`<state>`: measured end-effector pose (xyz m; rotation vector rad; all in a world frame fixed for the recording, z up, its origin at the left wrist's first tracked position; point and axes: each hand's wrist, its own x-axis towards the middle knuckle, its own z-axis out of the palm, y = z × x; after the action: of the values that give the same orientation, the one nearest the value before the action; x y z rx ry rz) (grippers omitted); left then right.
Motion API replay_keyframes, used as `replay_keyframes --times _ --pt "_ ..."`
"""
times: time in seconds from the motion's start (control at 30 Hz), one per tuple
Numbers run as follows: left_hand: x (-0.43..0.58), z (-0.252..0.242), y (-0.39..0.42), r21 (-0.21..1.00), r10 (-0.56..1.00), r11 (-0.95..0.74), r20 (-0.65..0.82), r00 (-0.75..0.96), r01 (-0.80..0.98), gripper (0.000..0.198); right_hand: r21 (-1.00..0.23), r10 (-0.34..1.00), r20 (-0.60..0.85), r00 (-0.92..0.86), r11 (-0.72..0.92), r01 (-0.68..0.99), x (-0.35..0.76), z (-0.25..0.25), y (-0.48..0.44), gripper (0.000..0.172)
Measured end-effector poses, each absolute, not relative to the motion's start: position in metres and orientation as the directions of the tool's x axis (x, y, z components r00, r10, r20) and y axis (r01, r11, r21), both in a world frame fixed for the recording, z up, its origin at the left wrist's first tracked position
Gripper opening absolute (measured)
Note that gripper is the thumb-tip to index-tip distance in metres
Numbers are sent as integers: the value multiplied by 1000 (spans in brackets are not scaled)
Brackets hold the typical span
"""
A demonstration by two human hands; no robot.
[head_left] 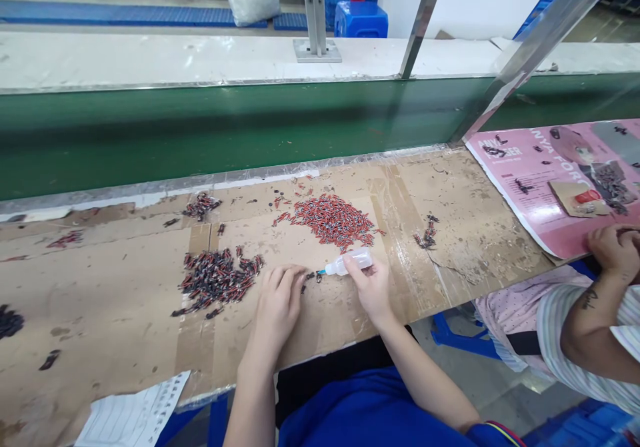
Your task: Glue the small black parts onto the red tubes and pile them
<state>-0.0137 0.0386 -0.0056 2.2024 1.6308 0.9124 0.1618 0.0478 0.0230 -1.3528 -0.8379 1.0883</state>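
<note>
My right hand (371, 280) is closed round a small white squeeze bottle (354, 260), tipped on its side with its thin blue nozzle pointing left. My left hand (281, 294) pinches a tiny dark part (309, 276) right by the nozzle tip; its exact kind is too small to make out. One or two more dark bits (319, 278) lie under the nozzle. Beyond the bottle spreads a heap of small red-and-silver parts (333, 220). Left of my left hand sits a heap of black-and-red parts (220, 277).
Cardboard (125, 300) covers the bench, with a green conveyor belt (200, 134) behind it. Smaller clusters lie around, one of dark parts (427, 232) at right. A paper sheet (135, 410) hangs at the front edge. A co-worker's arm (595, 307) rests by a pink poster (540, 194).
</note>
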Motion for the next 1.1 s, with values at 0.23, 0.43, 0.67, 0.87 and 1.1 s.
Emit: replay_keyframes --times 0.23,0.43,0.67,0.87,1.1 --pt "-16 -2 38 545 912 -377 361 196 749 20 -989 949 -135 285 -114 -88 159 18 46 27" --pt "-12 -2 41 542 897 -407 388 210 735 20 -990 961 -133 242 -115 -86 159 17 46 26" --pt "-11 0 40 571 908 -382 376 183 727 20 -993 965 -116 234 -111 -37 159 15 46 24" --pt "-13 -2 39 564 914 -367 367 174 739 19 -993 958 -116 263 -110 -39 158 16 44 27" --pt "-12 -4 39 551 894 -392 418 163 737 20 -992 963 -118 241 -104 -71 159 14 44 25"
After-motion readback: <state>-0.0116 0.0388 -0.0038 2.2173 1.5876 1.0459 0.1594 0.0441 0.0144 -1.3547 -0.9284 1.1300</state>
